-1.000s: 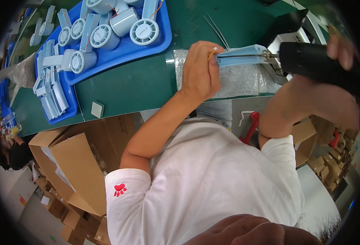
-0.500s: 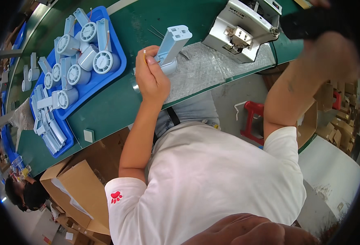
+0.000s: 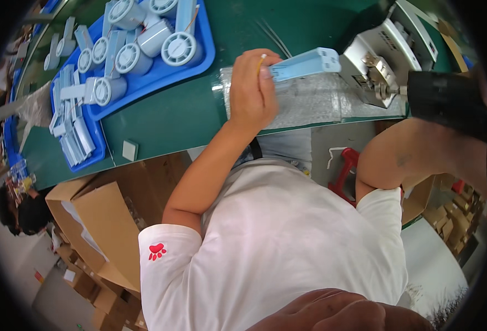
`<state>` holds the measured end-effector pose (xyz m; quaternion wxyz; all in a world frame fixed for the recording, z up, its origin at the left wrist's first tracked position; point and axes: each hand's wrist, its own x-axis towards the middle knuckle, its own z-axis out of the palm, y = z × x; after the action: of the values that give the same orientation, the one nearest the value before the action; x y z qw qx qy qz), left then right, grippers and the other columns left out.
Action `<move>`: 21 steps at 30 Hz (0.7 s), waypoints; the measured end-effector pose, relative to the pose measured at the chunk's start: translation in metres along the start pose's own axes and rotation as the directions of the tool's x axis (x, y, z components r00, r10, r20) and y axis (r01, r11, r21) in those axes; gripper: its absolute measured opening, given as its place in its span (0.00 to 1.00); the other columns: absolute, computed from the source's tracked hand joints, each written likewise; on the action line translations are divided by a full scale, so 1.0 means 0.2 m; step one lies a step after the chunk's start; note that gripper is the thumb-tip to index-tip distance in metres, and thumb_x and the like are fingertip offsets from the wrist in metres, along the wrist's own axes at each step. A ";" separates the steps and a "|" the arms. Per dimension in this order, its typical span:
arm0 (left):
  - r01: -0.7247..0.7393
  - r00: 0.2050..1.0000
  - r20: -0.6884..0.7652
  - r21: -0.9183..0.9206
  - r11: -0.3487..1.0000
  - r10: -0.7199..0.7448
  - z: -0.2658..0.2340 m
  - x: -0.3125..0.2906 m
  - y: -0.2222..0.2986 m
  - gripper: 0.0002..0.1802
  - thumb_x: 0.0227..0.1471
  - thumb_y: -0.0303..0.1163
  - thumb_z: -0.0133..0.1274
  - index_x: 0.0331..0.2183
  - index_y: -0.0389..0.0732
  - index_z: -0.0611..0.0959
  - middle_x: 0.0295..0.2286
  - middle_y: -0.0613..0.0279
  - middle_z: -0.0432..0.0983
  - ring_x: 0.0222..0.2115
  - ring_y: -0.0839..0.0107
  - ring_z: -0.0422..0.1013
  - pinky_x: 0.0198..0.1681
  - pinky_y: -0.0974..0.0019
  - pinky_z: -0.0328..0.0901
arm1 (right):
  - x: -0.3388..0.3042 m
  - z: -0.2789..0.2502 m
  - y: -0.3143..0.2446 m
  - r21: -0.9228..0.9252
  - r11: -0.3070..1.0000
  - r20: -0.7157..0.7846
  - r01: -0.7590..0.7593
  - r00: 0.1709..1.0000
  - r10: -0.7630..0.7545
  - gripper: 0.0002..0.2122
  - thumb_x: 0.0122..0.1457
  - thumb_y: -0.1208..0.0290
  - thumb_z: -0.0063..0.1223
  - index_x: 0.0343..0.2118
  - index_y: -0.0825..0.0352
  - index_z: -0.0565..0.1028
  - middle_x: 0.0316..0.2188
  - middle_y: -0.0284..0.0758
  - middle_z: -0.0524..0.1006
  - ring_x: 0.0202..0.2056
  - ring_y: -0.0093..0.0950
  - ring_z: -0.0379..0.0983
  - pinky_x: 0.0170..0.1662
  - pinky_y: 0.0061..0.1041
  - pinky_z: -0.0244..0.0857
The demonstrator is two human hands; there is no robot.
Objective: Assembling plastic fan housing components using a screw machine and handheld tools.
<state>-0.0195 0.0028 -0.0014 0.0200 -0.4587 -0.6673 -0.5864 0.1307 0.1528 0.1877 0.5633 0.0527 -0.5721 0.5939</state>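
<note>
My left hand (image 3: pixel 252 91) is closed around a light blue plastic fan unit (image 3: pixel 307 64), whose long channel-shaped arm points right toward the silver machine. The round part of the unit is hidden behind my fingers, and a thin yellow wire with a white plug (image 3: pixel 263 57) stands up beside my thumb. At the right rim my right hand (image 3: pixel 482 91), partly lost in shadow, grips a black electric screwdriver (image 3: pixel 442 99). Its metal tip is at the front of the silver screw feeder (image 3: pixel 373 58); whether they touch I cannot tell.
A blue tray (image 3: pixel 207 49) holds several light blue fan units, and a smaller blue tray (image 3: pixel 97 160) holds long blue parts. Bubble wrap (image 3: pixel 315 99) covers part of the green bench. Near its edge lies a small pale block (image 3: pixel 130 149). An open cardboard box (image 3: pixel 105 220) stands below.
My left hand has turned the fan unit from nearly upright to lying rightward. My right hand has brought the screwdriver down to the feeder's front. The whole view has shifted.
</note>
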 end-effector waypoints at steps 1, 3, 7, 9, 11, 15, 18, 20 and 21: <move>-0.011 1.000 0.009 -0.023 1.000 0.012 0.00 0.00 0.00 0.10 0.58 0.24 0.40 0.33 0.34 0.78 0.34 0.50 0.75 0.36 0.52 0.69 0.42 0.55 0.63 | -0.01 0.03 0.05 0.021 1.000 0.003 -0.019 1.000 0.019 0.32 0.64 0.39 0.35 0.52 0.70 0.60 0.35 0.43 0.70 0.23 0.25 0.68 0.20 0.22 0.67; -0.014 1.000 0.006 -0.005 1.000 0.014 -0.01 0.00 0.01 0.12 0.60 0.25 0.38 0.34 0.34 0.78 0.35 0.50 0.75 0.37 0.54 0.70 0.42 0.57 0.64 | 0.03 -0.20 0.08 0.056 0.997 0.013 -0.051 0.999 0.051 0.33 0.63 0.38 0.35 0.52 0.70 0.61 0.35 0.43 0.70 0.23 0.26 0.68 0.21 0.23 0.67; -0.011 1.000 0.003 -0.003 1.000 0.011 -0.01 -0.01 0.00 0.13 0.61 0.24 0.37 0.34 0.34 0.78 0.36 0.51 0.76 0.36 0.56 0.71 0.41 0.60 0.64 | -0.03 -0.05 0.17 0.115 0.987 0.041 -0.113 0.993 0.109 0.34 0.62 0.37 0.36 0.51 0.71 0.62 0.35 0.42 0.70 0.24 0.26 0.68 0.22 0.23 0.67; 0.004 1.000 -0.001 -0.010 1.000 -0.004 -0.03 -0.01 0.01 0.12 0.61 0.24 0.37 0.34 0.34 0.78 0.35 0.51 0.76 0.36 0.56 0.70 0.41 0.60 0.64 | -0.04 -0.06 0.20 0.138 0.980 0.057 -0.141 0.989 0.134 0.35 0.62 0.37 0.37 0.51 0.71 0.62 0.35 0.42 0.70 0.24 0.26 0.68 0.22 0.23 0.67; 0.032 0.999 -0.005 -0.047 0.998 -0.032 -0.03 -0.01 0.01 0.08 0.55 0.21 0.43 0.34 0.34 0.78 0.35 0.52 0.74 0.35 0.53 0.69 0.41 0.57 0.65 | -0.07 -0.04 0.19 0.152 0.975 0.063 -0.161 0.986 0.153 0.35 0.61 0.36 0.37 0.51 0.71 0.63 0.35 0.42 0.70 0.24 0.26 0.68 0.22 0.24 0.67; -0.004 1.000 -0.007 -0.025 1.000 0.004 -0.02 -0.02 0.00 0.08 0.54 0.20 0.43 0.34 0.34 0.78 0.36 0.52 0.74 0.35 0.53 0.69 0.41 0.57 0.65 | -0.13 0.03 0.19 0.171 0.968 0.063 -0.186 0.982 0.177 0.36 0.60 0.35 0.38 0.50 0.72 0.64 0.35 0.42 0.70 0.24 0.26 0.68 0.23 0.24 0.66; 0.021 1.000 0.002 -0.023 1.000 -0.021 -0.02 -0.02 0.01 0.08 0.54 0.20 0.43 0.34 0.35 0.78 0.36 0.53 0.74 0.35 0.53 0.69 0.41 0.57 0.65 | -0.15 0.00 0.20 0.190 0.961 0.065 -0.202 0.979 0.193 0.37 0.59 0.34 0.39 0.50 0.72 0.64 0.35 0.42 0.70 0.25 0.26 0.68 0.24 0.24 0.66; 0.024 1.000 -0.003 -0.022 0.999 -0.024 -0.01 -0.01 0.00 0.08 0.53 0.20 0.43 0.33 0.35 0.78 0.36 0.53 0.74 0.35 0.53 0.69 0.41 0.57 0.64 | -0.16 -0.02 0.20 0.205 0.955 0.067 -0.216 0.976 0.206 0.38 0.59 0.33 0.39 0.49 0.73 0.65 0.35 0.41 0.70 0.25 0.26 0.68 0.24 0.25 0.66; 0.024 1.000 -0.005 -0.020 0.999 -0.025 -0.02 -0.01 0.00 0.08 0.53 0.20 0.43 0.33 0.35 0.78 0.36 0.53 0.74 0.35 0.53 0.69 0.41 0.57 0.64 | -0.16 -0.04 0.20 0.214 0.951 0.069 -0.224 0.974 0.214 0.38 0.58 0.33 0.40 0.49 0.73 0.65 0.35 0.41 0.70 0.25 0.26 0.68 0.24 0.25 0.66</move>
<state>-0.0201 -0.0008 -0.0018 0.0098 -0.4492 -0.6669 -0.5945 0.1170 0.1502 0.1372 0.4716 0.0643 -0.5175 0.7111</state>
